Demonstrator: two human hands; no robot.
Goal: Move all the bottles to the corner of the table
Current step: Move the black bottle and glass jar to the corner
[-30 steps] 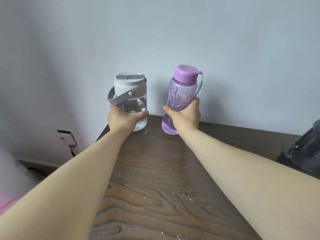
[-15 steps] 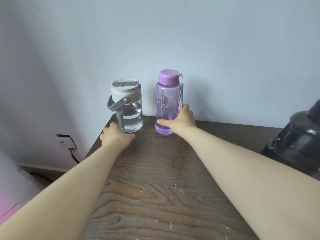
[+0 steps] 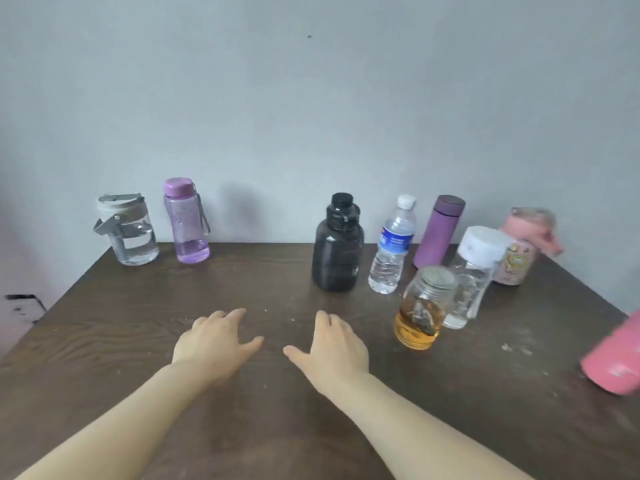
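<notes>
A clear jug with a white lid and grey handle (image 3: 126,232) and a clear purple bottle (image 3: 187,223) stand upright in the table's far left corner. Further right stand a black jug (image 3: 336,247), a small water bottle (image 3: 391,247), a purple flask (image 3: 438,233), a white-capped clear bottle (image 3: 474,271), a jar of amber liquid (image 3: 420,313), a pink patterned bottle (image 3: 519,251) and a pink flask (image 3: 614,358). My left hand (image 3: 213,341) and my right hand (image 3: 329,344) hover side by side over the table's middle, fingers spread, holding nothing.
The dark wooden table (image 3: 156,341) meets a plain grey wall along its far edge. Its left edge runs diagonally down from the corner, with a wall socket (image 3: 22,306) beyond it. Crumbs dot the surface.
Both hands let go of the white-lidded jug and the purple bottle and drew back to the table's middle. The view swung right, bringing the other bottles into sight.
</notes>
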